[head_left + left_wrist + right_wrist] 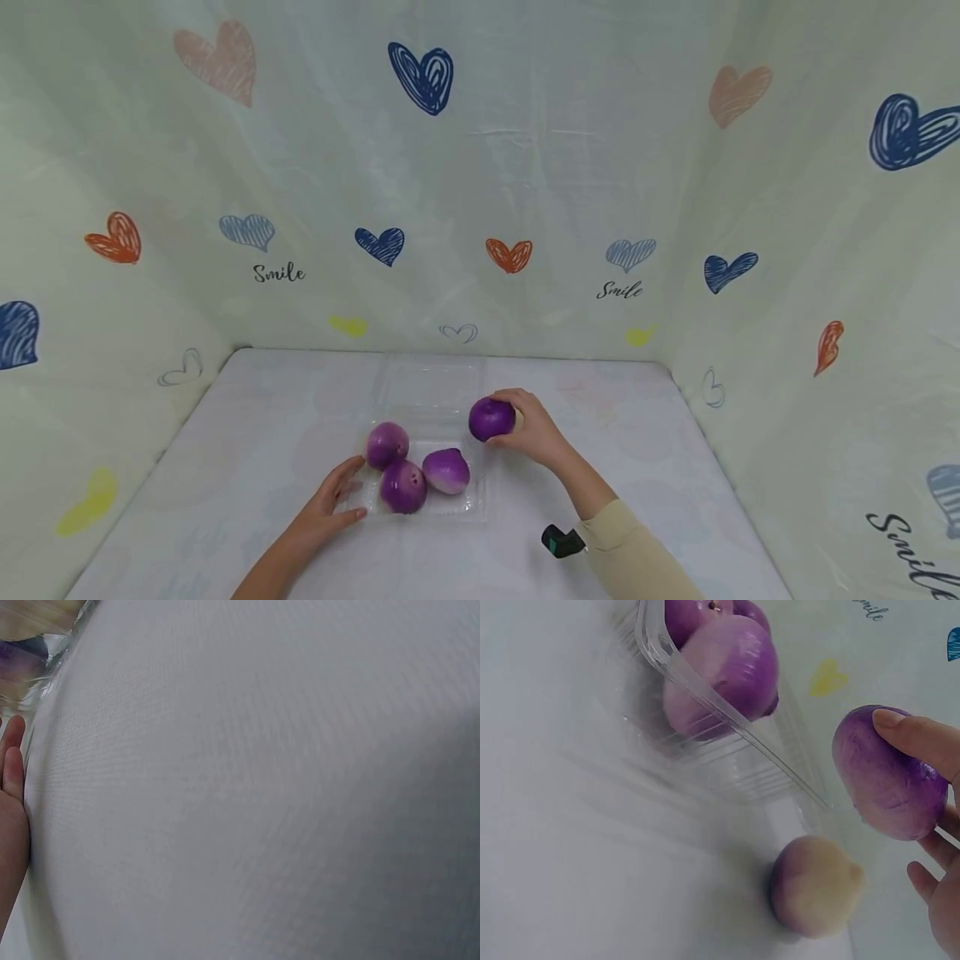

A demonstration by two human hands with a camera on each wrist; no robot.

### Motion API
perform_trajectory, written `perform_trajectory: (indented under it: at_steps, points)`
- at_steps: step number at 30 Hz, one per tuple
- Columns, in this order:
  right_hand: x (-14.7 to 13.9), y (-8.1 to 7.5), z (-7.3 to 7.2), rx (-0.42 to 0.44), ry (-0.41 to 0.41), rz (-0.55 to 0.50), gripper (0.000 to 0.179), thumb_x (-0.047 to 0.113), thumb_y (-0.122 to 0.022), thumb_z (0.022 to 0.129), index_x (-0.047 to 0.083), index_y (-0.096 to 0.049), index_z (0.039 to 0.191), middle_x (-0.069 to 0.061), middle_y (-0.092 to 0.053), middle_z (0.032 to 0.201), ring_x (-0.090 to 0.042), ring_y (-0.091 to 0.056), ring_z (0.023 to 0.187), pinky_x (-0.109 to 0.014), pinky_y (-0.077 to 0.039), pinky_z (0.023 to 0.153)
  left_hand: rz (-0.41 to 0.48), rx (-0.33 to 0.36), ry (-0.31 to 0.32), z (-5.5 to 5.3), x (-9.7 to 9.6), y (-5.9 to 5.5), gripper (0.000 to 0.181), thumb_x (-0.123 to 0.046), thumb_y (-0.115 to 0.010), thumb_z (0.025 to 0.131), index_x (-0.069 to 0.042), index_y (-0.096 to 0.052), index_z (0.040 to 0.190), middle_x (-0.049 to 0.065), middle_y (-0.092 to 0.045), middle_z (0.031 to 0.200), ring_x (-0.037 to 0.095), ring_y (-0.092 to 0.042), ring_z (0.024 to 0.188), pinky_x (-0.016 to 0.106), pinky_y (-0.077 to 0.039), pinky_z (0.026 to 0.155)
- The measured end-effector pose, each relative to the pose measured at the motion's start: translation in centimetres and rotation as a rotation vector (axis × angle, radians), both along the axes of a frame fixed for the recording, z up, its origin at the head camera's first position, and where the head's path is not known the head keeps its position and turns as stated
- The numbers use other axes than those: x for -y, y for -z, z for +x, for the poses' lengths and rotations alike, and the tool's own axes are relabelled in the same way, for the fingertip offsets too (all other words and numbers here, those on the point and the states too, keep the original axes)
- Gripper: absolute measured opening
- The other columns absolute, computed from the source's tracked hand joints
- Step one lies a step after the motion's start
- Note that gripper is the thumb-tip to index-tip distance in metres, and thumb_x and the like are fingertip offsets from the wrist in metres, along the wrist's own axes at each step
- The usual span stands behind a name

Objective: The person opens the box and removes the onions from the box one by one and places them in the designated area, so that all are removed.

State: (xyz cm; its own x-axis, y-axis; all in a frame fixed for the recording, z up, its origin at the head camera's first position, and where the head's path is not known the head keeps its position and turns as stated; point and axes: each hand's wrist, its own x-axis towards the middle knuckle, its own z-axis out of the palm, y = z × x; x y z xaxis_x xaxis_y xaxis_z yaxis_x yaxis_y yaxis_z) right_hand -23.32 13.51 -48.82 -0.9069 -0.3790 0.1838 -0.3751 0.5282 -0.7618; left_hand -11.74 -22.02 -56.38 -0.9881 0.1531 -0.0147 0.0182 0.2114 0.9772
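Note:
My right hand (532, 429) grips a purple turnip (491, 419) between thumb and fingers, above the right side of a clear plastic clamshell box (476, 504). In the right wrist view this turnip (889, 776) shows purple with a paler side. Three more purple-and-white turnips sit in the box: one at the back left (387, 444), one in front (403, 486), one at the right (447, 472). My left hand (330, 500) is at the box's left side, fingers and thumb spread apart, fingertips right at its rim. The left wrist view catches only part of that hand (11, 810).
Outside the box, a pale turnip (816, 886) lies on the white-covered table (600, 400), mostly hidden behind my right hand in the head view. The box's clear lid (431, 385) lies folded back. A black device (562, 542) is beside my right sleeve. Heart-printed curtains (480, 167) enclose the table.

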Motion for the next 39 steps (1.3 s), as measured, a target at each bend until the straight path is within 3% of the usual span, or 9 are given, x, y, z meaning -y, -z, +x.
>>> perform_trajectory:
  at_steps: [5,13,16,25,31,39]
  points:
    - [-1.3,0.2,-0.3,0.003,0.072,-0.062,0.066,0.016,-0.09,0.067,0.012,-0.062,0.127,-0.006,-0.056,0.131,-0.031,-0.044,0.127,-0.054,-0.038,0.102,-0.008,0.019,-0.011,0.1,-0.1,0.1,0.079,-0.004,-0.074,0.083,-0.003,-0.03,0.149,0.023,-0.031,0.152,0.038,-0.041,0.128,0.024,-0.035,0.099]
    - [-3.4,1.2,-0.8,-0.053,0.164,-0.129,0.066,0.01,-0.089,0.068,0.008,-0.06,0.128,-0.012,-0.055,0.133,-0.034,-0.045,0.126,-0.057,-0.039,0.098,-0.006,0.046,-0.023,0.1,-0.2,0.0,0.08,-0.005,-0.074,0.083,-0.003,-0.029,0.149,0.023,-0.03,0.153,0.039,-0.04,0.129,0.044,-0.032,0.105]
    - [-4.1,1.6,-0.8,-0.059,0.205,-0.146,0.066,0.01,-0.088,0.069,0.008,-0.06,0.129,-0.013,-0.054,0.134,-0.034,-0.045,0.126,-0.058,-0.038,0.099,0.001,0.05,-0.023,0.1,-0.2,0.0,0.08,-0.003,-0.074,0.082,-0.002,-0.029,0.149,0.023,-0.029,0.153,0.04,-0.039,0.129,0.046,-0.033,0.104]
    - [-5.7,2.7,-0.8,-0.057,0.333,-0.196,0.068,0.01,-0.088,0.07,0.005,-0.057,0.13,-0.015,-0.052,0.136,-0.034,-0.043,0.127,-0.054,-0.036,0.101,0.004,0.042,-0.014,0.2,-0.2,0.0,0.08,-0.004,-0.073,0.083,-0.002,-0.029,0.149,0.025,-0.029,0.153,0.041,-0.039,0.129,0.03,-0.035,0.101]
    - [-6.4,3.6,-1.0,-0.036,0.387,-0.2,0.071,0.01,-0.087,0.071,0.004,-0.055,0.133,-0.017,-0.048,0.141,-0.035,-0.039,0.132,-0.051,-0.034,0.105,0.012,0.074,-0.016,0.1,-0.2,-0.1,0.081,-0.004,-0.074,0.083,-0.005,-0.028,0.15,0.022,-0.027,0.155,0.039,-0.038,0.13,0.038,-0.033,0.104]
    - [-6.9,4.6,-0.9,-0.027,0.417,-0.22,0.071,0.009,-0.087,0.07,-0.001,-0.054,0.133,-0.022,-0.048,0.138,-0.04,-0.04,0.129,-0.056,-0.035,0.102,0.012,0.053,-0.009,0.0,-0.1,0.1,0.081,-0.004,-0.074,0.082,-0.004,-0.028,0.15,0.022,-0.028,0.155,0.037,-0.039,0.129,0.02,-0.033,0.098]
